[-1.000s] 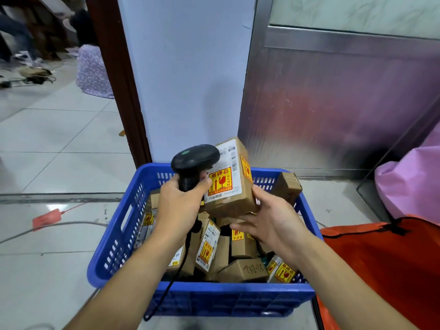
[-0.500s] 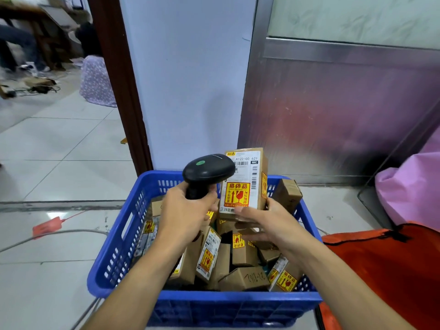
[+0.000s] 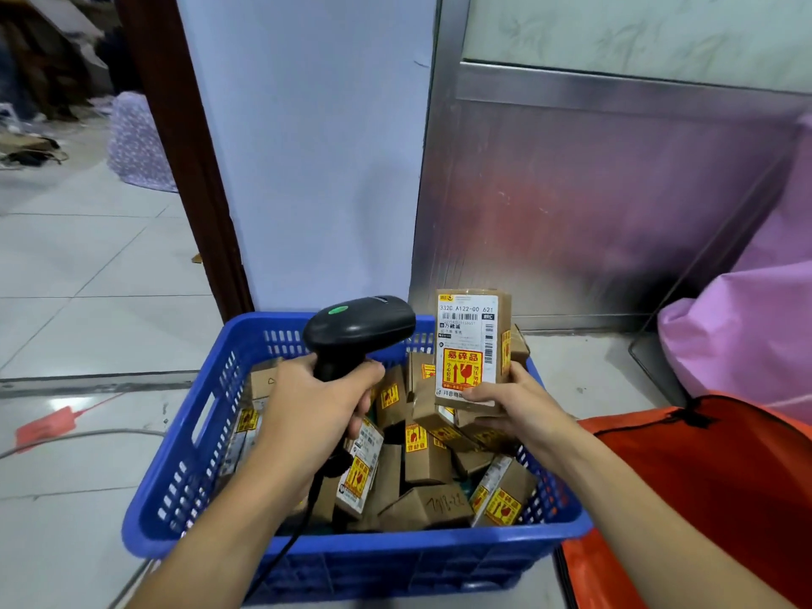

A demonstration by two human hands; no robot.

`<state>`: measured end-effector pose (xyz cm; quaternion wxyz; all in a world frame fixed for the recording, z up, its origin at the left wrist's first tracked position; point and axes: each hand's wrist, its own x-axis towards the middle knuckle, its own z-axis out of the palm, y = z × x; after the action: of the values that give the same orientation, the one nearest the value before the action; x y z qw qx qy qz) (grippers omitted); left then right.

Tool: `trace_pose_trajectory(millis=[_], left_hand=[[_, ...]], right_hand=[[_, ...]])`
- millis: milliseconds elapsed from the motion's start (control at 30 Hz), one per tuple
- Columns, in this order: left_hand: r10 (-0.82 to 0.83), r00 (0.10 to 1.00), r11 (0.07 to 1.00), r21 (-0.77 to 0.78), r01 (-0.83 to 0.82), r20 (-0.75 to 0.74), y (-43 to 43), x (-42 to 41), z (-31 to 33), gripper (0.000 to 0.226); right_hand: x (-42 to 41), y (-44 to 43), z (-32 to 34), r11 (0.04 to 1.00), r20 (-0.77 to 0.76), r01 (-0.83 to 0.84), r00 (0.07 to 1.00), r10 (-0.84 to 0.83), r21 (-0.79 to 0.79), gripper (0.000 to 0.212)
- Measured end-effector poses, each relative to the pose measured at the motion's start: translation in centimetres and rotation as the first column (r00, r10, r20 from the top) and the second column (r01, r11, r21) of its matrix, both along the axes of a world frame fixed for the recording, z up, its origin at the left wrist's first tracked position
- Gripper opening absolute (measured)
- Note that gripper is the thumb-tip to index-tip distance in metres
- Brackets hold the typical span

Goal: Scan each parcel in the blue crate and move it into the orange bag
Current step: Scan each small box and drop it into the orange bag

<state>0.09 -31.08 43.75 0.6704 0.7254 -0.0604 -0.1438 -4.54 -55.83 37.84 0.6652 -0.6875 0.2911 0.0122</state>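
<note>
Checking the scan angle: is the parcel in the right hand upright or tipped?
Upright. The right hand grips the parcel by its lower end, long side vertical, printed text level and facing the camera.

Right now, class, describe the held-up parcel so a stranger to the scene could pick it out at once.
Find the blue crate full of brown parcels. Above its far right corner the right hand holds one parcel upright, beside the black scanner. It alone stands clear above the heap, its white label and yellow fragile sticker facing the camera.
</note>
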Motion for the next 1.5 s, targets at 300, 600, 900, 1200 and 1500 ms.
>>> trace_pose_trajectory(millis=[300,600,900,1200,1500], left_hand=[[-0.046,0.997,0.997,-0.062,0.043,-0.054,-0.4,-0.6,0.2,0.017],[-0.057,0.995,0.994,-0.097,0.049,-0.08,-0.1,-1.0,0.1,0.009],[-0.06,0.995,0.998,-0.041,0.057,-0.085,-0.3,-1.3,0.4,0.028],[-0.026,0.996,0.998,-0.053,0.021,-0.089,-0.4,-1.4,0.7,0.026],[-0.033,0.997,0.999,-0.034,0.031,-0.068,-0.2,-1.3,0.6,0.027]], right_hand=[[0.3,-1.1,-0.8,0.989,-0.005,0.083,0.996,-0.084,-0.123,0.061],[0.7,-0.6,-0.8,0.992,0.037,0.058,0.998,-0.054,-0.116,0.062],[0.5,-1.2,-1.3,0.994,0.067,0.076,0.995,-0.07,-0.079,0.056],[0.8,-1.2,-1.5,0.995,0.052,0.066,0.997,-0.062,-0.077,0.054],[0.7,-1.0,-1.3,0.994,0.033,0.06,0.998,-0.057,-0.093,0.054]])
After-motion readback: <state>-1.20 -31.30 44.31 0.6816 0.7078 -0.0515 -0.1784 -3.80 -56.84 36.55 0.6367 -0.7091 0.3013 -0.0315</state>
